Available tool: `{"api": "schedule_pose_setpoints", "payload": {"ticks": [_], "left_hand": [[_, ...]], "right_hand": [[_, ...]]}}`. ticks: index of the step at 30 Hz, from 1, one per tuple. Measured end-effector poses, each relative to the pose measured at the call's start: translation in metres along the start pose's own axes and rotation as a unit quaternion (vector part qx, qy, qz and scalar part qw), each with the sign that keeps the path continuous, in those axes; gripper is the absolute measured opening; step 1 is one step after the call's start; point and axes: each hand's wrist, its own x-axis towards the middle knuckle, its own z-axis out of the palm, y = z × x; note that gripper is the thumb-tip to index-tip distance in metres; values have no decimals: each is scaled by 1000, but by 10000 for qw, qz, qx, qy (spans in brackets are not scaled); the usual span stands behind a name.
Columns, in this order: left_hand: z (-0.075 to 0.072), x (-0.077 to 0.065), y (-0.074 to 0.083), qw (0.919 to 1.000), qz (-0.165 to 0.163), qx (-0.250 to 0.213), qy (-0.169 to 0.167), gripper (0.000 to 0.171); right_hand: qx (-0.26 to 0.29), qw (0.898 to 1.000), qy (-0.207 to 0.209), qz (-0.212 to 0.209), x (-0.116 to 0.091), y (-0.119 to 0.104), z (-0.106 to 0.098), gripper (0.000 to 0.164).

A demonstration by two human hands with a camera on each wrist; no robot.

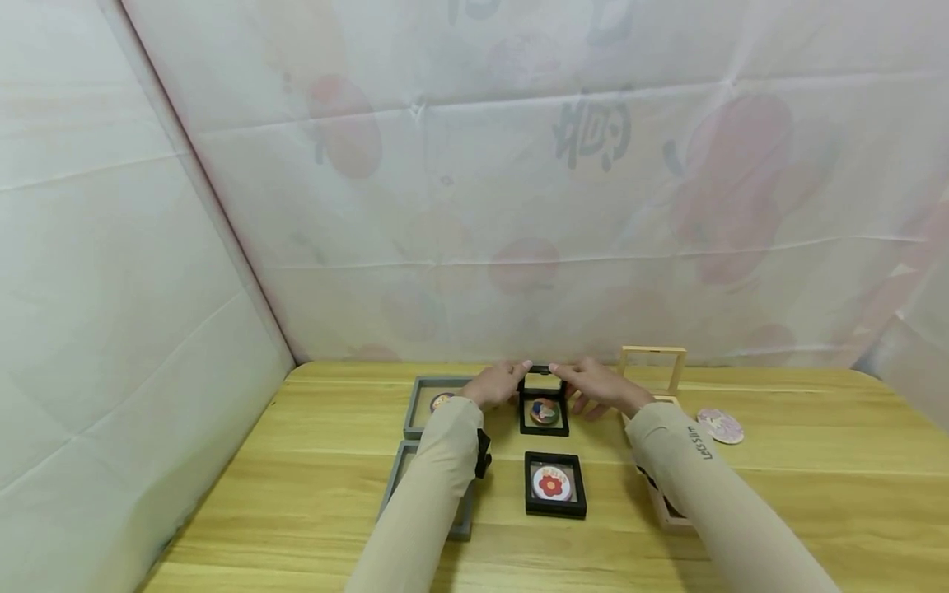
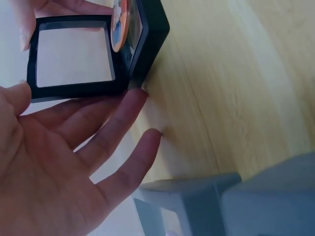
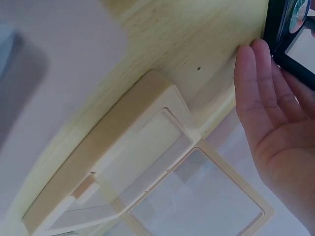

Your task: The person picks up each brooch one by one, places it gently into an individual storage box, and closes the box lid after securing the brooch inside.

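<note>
A black display frame (image 1: 544, 431) stands hinged open at the table's back, its lid raised and a round badge with a colourful picture (image 1: 544, 411) in its lower half. My left hand (image 1: 495, 385) holds the lid's left side, thumb on the edge and fingers beneath it in the left wrist view. From the other side my right hand (image 1: 599, 385) grips the lid between thumb and fingers. Closer to me lies a closed black frame (image 1: 556, 509) containing a white badge with a red flower (image 1: 551, 484).
Two grey frames (image 1: 410, 428) lie on the left, partly under my left sleeve. An open beige frame (image 3: 147, 103), lid upright, is beside my right forearm, with another light frame (image 1: 673, 520) nearer. A pinkish round disc (image 1: 720, 426) lies right of them. Fabric walls (image 1: 474, 206) enclose the table.
</note>
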Motion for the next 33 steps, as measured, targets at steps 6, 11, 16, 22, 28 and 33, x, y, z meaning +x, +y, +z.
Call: {"api": "schedule_pose_setpoints", "payload": {"ticks": [6,11,16,22,28,33], "left_hand": [[-2,-1,-1,9999,-38,-31,-113,59],[-4,0,-2,9993,-24,243,-296,63],[-4,2,-4,9981,85,429,-442,62],[-5,2,-5,9968,80,576,-547,64],[-11,2,-8,9933,241,887,-698,62],[-18,-2,-16,9903,279,1071,-840,62]], "right_hand": [[49,10000,-65,-10,0,2,-2,65],[73,9998,-206,-23,-2,6,-5,63],[80,9996,-276,-64,-3,11,-5,60],[-2,9994,-348,-80,-5,14,-8,59],[3,9990,-433,-109,-5,14,-9,53],[12,9986,-494,-205,-2,12,-2,50]]}}
